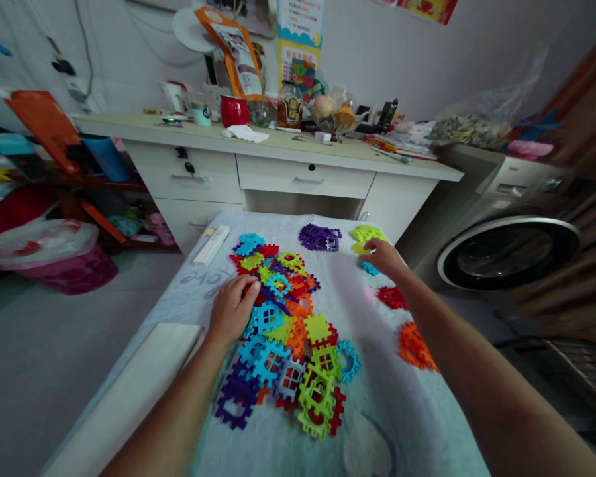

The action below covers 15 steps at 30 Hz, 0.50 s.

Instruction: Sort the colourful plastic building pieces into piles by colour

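My right hand (386, 258) reaches to the far right of the cloth-covered table, its fingers closed on the edge of a yellow-green toothed building block (359, 248). That block is right beside a pile of yellow-green blocks (370, 233). My left hand (232, 306) rests at the left edge of a mixed heap of flat plastic building blocks (271, 318), fingers curled in. A purple block (275, 299) lies slanted by its fingertips; what the fingers grip, if anything, is hidden.
Sorted piles stand around: purple blocks (318, 237) at the back, blue blocks (370, 268), red blocks (392, 297) and orange blocks (414, 346) down the right. A white box (212, 246) and a long white board (144, 377) lie left. Behind is a cluttered desk (273, 147).
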Motion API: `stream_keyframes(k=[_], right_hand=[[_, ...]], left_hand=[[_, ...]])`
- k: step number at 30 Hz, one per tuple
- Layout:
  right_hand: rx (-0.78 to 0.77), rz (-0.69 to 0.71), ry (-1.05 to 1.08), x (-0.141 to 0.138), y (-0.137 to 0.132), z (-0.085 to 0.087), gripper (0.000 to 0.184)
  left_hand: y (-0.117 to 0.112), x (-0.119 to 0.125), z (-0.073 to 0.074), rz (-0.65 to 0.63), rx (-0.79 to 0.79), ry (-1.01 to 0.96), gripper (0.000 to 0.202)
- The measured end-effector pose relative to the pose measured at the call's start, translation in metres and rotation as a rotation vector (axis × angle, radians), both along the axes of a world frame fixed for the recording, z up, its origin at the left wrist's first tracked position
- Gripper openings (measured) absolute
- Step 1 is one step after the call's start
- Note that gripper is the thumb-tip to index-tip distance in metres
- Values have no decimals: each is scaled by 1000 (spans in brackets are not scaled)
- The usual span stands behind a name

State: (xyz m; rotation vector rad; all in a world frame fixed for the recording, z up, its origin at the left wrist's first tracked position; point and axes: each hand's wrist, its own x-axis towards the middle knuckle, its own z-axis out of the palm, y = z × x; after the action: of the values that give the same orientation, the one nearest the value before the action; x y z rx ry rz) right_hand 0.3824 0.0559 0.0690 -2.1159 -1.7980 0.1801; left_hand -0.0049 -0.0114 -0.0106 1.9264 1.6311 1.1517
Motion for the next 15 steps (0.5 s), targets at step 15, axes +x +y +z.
stream_keyframes(k=[15], right_hand=[[115, -416, 106, 44, 89, -19, 24]], left_hand=[[0, -2, -2, 2, -38, -39, 38]])
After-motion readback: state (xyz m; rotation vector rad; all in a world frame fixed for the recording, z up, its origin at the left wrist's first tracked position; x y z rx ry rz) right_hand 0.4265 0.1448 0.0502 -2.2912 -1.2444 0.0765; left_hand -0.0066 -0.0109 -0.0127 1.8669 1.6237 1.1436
